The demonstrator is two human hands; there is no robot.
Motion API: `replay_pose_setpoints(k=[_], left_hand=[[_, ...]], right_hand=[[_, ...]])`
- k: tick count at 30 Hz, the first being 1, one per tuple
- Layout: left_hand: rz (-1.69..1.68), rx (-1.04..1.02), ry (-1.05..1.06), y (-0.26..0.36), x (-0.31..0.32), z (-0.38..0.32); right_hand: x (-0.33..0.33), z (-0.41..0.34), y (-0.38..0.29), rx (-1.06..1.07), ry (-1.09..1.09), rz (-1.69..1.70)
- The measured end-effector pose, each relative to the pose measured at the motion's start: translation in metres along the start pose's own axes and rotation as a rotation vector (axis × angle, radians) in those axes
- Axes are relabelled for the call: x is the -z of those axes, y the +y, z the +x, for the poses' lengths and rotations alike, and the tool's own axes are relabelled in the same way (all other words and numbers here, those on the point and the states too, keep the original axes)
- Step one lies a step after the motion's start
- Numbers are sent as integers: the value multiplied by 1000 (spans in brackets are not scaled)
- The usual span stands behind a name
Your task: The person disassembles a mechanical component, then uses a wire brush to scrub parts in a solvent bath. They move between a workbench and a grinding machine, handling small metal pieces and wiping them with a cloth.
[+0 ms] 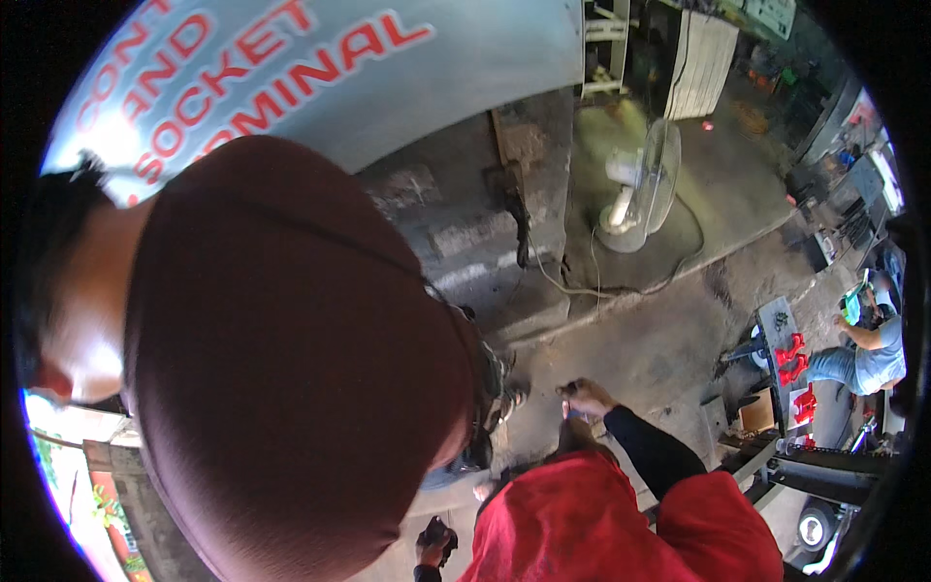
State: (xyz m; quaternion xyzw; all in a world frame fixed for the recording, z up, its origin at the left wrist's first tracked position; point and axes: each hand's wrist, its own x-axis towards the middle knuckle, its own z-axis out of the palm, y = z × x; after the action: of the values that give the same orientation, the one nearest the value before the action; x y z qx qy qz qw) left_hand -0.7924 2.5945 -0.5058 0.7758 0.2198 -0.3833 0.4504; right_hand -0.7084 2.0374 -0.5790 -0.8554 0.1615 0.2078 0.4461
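My right hand [590,397], at the end of a black sleeve, is held out in front of my red shirt [545,516]. Its fingers are curled around a small dark object [569,390], too small to name. Low in the picture, my left hand [433,547] grips a black object [445,537] whose kind I cannot make out. Close on my left stands a person in a maroon shirt [291,349], whose body covers much of the view. A bare concrete floor [625,342] lies beyond my right hand.
A pedestal fan [658,185] stands on a raised slab, its cord trailing along the edge. A large sign panel [465,65] bears red writing. At right, a co-worker [876,349] is beside a bench [774,327] with red metal parts [793,360]. A wheel [816,525] is lower right.
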Motion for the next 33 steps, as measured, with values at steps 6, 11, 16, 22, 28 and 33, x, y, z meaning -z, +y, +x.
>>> replay_pose_setpoints(k=[6, 11, 16, 22, 28, 33], left_hand=[[188, -71, 272, 78, -91, -75], [95, 10, 251, 111, -141, -52], [25, 63, 248, 142, -165, -12], [-59, 141, 293, 185, -187, 31], [-143, 217, 358, 193, -204, 61], [-191, 256, 391, 189, -207, 83]], right_hand=[[32, 67, -32, 222, -30, -75], [19, 130, -69, 685, 252, 39], [21, 190, -105, 458, 256, 106], [-7, 311, -170, 462, 125, 211], [-73, 402, -208, 733, -91, -49], [-104, 421, -236, 571, -134, -288]])
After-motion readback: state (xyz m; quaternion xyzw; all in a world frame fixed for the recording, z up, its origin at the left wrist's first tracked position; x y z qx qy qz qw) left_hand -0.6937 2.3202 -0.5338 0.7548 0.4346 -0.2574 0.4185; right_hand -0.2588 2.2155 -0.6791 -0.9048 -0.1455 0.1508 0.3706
